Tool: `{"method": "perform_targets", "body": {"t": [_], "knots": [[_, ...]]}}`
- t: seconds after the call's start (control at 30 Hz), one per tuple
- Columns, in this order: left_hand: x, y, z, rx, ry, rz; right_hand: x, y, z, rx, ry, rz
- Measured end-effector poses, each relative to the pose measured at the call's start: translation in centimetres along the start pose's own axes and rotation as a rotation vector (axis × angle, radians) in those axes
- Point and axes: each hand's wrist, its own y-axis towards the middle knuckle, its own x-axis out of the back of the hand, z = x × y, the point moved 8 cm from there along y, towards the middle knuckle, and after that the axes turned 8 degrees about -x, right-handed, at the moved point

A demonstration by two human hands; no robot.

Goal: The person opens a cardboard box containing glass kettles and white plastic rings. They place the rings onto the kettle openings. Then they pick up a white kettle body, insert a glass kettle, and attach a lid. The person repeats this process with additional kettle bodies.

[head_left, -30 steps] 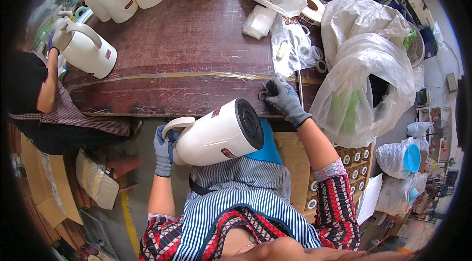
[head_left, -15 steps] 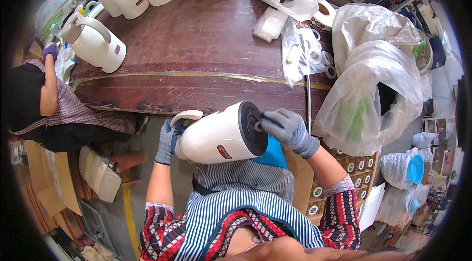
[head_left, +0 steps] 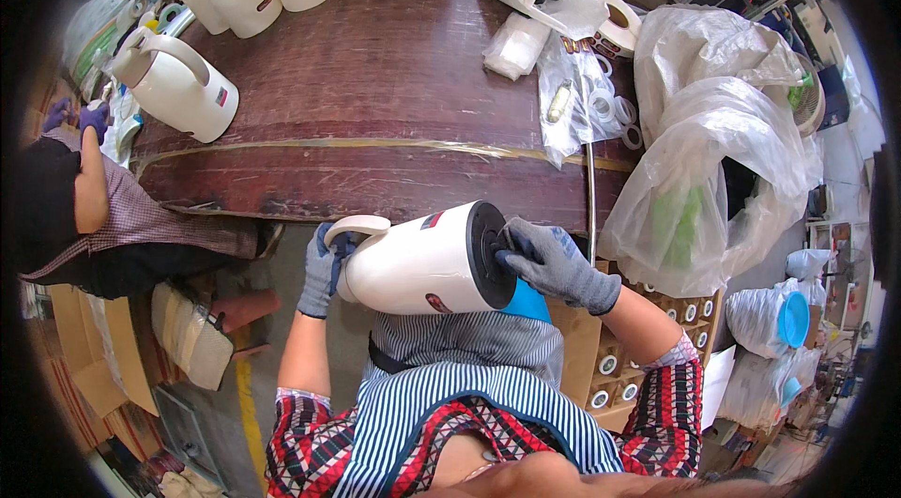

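A white thermos jug (head_left: 404, 263) lies on its side in front of my apron, its black round base (head_left: 490, 256) turned to the right. My left hand (head_left: 324, 268), in a grey-blue glove, is closed round its top end by the curved handle (head_left: 361, 224). At the base, the bent fingers of my gloved right hand (head_left: 554, 265) press together against the middle of the black disc. Exactly what the fingertips pinch there is hidden. Small dark labels mark the jug's side.
Beyond me stretches a dark red table (head_left: 375, 94) with another white jug (head_left: 183, 90) at its left and several more along the back. Plastic bags (head_left: 713, 160), white rings (head_left: 610, 108) and a tape roll (head_left: 615, 24) lie right. A co-worker (head_left: 94, 188) sits left. A partitioned carton (head_left: 610, 385) stands beside me.
My right hand has shifted slightly right and down and turned, staying at the base. The jug has rolled a little, bringing a second label into view. The co-worker's gloved hands have moved.
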Motion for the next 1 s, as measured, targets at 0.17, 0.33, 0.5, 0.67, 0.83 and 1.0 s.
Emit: {"method": "perform_targets", "body": {"t": [0.17,0.33,0.5,0.67,0.83,1.0], "knots": [[0.0,0.3,0.8,0.066,0.221,0.138,-0.8,-0.8,3.6,0.619,-0.441,-0.100],[-0.7,0.0,1.3,0.112,0.202,0.260,-1.7,-3.4,5.6,1.014,-0.824,-0.065],[-1.5,0.0,0.2,0.130,0.144,0.281,1.6,-3.9,4.2,0.714,-0.232,-0.320],[-3.0,0.0,-2.7,0.016,-0.020,0.200,-3.0,0.2,7.0,0.569,0.214,-0.210],[-0.3,-2.7,-2.0,-0.066,0.140,-0.158,-2.5,0.1,2.7,0.308,0.357,-0.357],[-0.1,-3.2,-4.5,-0.103,0.013,-0.192,-3.6,-1.0,-1.9,0.101,0.858,-0.353]]}}
